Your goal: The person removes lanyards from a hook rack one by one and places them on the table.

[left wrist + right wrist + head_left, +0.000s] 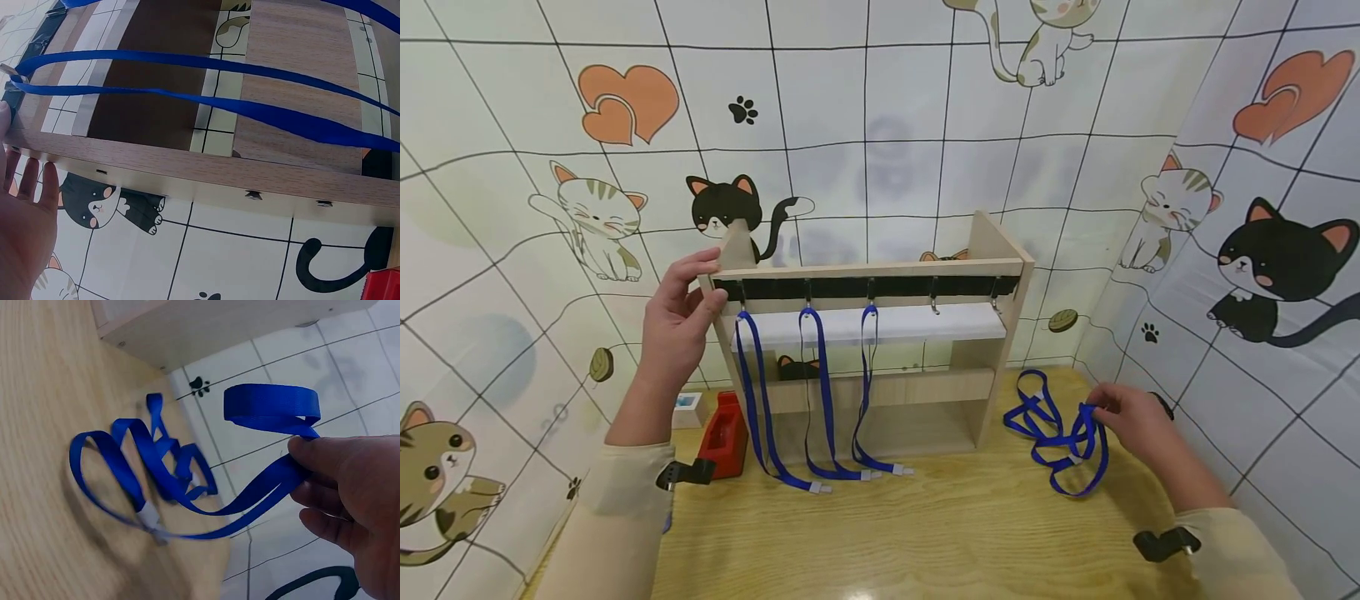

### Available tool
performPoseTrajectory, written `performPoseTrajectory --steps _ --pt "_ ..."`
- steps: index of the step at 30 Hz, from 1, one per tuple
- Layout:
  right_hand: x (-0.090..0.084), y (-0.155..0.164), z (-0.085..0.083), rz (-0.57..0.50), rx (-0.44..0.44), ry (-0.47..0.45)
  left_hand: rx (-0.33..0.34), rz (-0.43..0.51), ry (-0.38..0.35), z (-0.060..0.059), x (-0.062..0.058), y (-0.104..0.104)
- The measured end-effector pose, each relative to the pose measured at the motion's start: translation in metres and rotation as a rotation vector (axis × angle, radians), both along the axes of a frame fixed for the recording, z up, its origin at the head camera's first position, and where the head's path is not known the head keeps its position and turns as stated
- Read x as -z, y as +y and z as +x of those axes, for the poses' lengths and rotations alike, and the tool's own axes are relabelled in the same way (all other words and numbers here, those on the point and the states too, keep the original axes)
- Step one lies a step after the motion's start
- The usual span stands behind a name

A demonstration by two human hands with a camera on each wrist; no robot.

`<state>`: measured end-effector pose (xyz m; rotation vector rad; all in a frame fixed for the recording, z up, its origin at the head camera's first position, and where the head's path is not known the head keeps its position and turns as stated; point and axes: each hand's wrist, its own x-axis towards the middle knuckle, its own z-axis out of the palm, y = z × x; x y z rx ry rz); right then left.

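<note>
My left hand [677, 312] grips the upper left corner of a wooden rack [1011, 312], thumb on the front and fingers behind the side panel. Three blue lanyards, a left one [765, 408], a middle one [823, 375] and a right one [867, 387], hang from hooks on the black strip [842, 288]; their pale clips rest on the table. Two hooks on the right, one of them a silver hook [935, 305], are bare. At the right, my right hand [1131, 417] pinches a blue lanyard [272, 403] between thumb and fingers, its loop raised. More lanyard [165, 469] lies tangled beneath it.
A red object [727, 437], shaped like a tape dispenser, stands left of the rack beside a small white box [688, 410]. A white shelf [865, 327] runs behind the hanging lanyards. Cat-patterned walls [880, 108] enclose the wooden table [925, 533] at the back and sides.
</note>
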<state>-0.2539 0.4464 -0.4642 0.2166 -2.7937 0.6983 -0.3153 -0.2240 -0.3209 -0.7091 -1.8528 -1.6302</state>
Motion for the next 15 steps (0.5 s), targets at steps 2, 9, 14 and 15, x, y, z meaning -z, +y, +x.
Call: performPoseTrajectory --steps 2,9,14,15 --pt "0.008 0.003 -0.002 -0.016 -0.004 -0.042 0.003 0.004 -0.005 0.000 0.000 0.000" --pt "0.033 0.010 -0.008 -0.009 -0.002 -0.112 0.010 0.010 -0.007 0.000 0.001 0.000" --pt "0.047 0.011 -0.010 -0.017 0.000 -0.144 0.003 0.005 -0.003 0.000 0.001 0.000" --pt "0.050 0.010 -0.011 -0.020 0.006 -0.150 0.007 0.008 -0.002 0.000 0.001 0.000"
